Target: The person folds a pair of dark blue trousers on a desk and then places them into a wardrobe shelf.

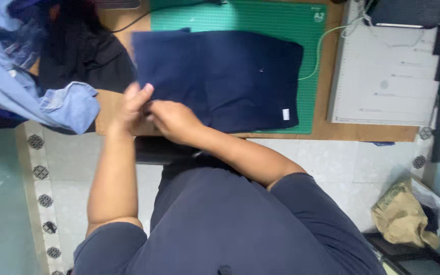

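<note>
Under my work a green cutting mat [281, 15] covers the upper middle of the frame, on a brown tabletop [373, 133]. Upper left, I see a heap of light blue denim [21, 86] beside a black garment [85, 56]. Upper right lies a pale gridded board [388, 76]. Lower right, on the tiled floor [342, 168], sits a crumpled brown paper bag [401, 216].

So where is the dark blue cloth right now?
In the head view, the folded navy cloth lies mid-table on the green cutting mat; the left hand and right hand grip its near-left corner.
</note>
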